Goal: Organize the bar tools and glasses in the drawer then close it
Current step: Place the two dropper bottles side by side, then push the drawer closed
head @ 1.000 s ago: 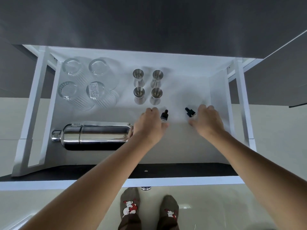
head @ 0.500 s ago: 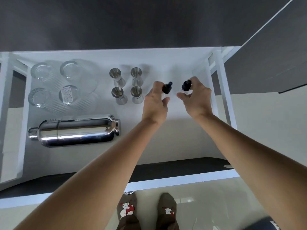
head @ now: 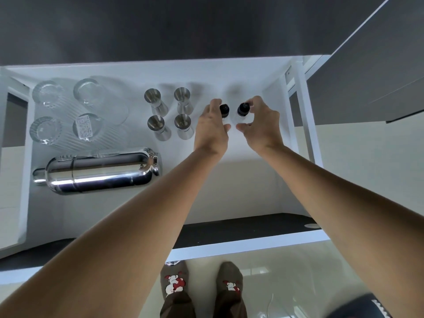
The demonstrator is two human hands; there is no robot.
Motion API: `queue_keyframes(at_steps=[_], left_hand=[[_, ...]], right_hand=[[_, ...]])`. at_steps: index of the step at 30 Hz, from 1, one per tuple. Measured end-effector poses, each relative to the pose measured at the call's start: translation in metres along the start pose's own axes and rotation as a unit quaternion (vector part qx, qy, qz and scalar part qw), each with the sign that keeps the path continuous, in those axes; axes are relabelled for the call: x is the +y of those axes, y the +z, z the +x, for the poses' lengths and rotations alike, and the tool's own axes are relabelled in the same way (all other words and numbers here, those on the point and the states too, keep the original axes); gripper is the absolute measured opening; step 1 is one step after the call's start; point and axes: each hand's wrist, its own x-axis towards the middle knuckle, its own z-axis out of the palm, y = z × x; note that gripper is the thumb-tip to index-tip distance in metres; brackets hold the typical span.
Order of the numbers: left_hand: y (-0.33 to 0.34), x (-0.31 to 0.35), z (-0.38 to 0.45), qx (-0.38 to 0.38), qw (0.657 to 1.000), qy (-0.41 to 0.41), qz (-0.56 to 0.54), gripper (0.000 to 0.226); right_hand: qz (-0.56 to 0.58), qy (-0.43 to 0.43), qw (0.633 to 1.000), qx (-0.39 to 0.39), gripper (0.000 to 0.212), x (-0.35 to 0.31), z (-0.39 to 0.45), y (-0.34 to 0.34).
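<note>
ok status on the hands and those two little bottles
Left hand on left dropper bottle, right hand on right dropper bottle. Both bottles upright beside the jiggers. Drawer open, nothing blocking.

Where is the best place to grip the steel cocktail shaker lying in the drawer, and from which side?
Probably the middle of the cocktail shaker, from above, fingers across its round body. It lies on its side, cap end to the left, with bare drawer floor in front. The glasses crowd the far side, so the near side gives the hand more room.
</note>
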Motion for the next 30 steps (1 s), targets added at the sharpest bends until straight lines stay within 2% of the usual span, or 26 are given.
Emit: queue_keyframes(at_steps=[2, 5, 11, 14, 16, 18, 20, 23, 30], left_hand=[[-0.008, 0.005, -0.013, -0.011, 1.0, -0.008, 0.003, 0.063], [-0.027, 0.006, -0.045, -0.021, 1.0, 0.004, 0.024, 0.07], [-0.088, -0.02, -0.133, -0.037, 0.996, 0.025, 0.074, 0.048], [-0.116, -0.04, -0.183, -0.016, 0.986, 0.023, 0.164, 0.049], [-0.128, -0.053, -0.214, -0.015, 0.971, 0.005, 0.24, 0.059], [-0.136, -0.061, -0.238, -0.047, 0.958, -0.013, 0.281, 0.064], [-0.141, -0.068, -0.251, -0.084, 0.95, -0.021, 0.3, 0.066], [-0.142, -0.071, -0.25, -0.099, 0.943, -0.033, 0.317, 0.067], [-0.139, -0.07, -0.234, -0.056, 0.95, -0.041, 0.305, 0.066]], right_hand=[[-0.026, 0.025, 0.999, -0.006, 0.05, 0.002, -0.011, -0.005], [-0.047, 0.058, 0.997, -0.017, 0.056, 0.007, -0.04, -0.015], [-0.099, 0.098, 0.981, -0.133, 0.037, 0.002, -0.122, -0.045], [-0.166, 0.064, 0.974, -0.137, 0.024, -0.011, -0.17, -0.055], [-0.22, 0.023, 0.968, -0.114, 0.036, -0.018, -0.199, -0.056], [-0.253, -0.026, 0.962, -0.101, 0.049, -0.018, -0.223, -0.052], [-0.286, -0.072, 0.949, -0.109, 0.053, -0.013, -0.235, -0.047], [-0.307, -0.065, 0.94, -0.136, 0.06, -0.008, -0.234, -0.042], [-0.343, -0.071, 0.928, -0.13, 0.058, -0.01, -0.216, -0.034]])
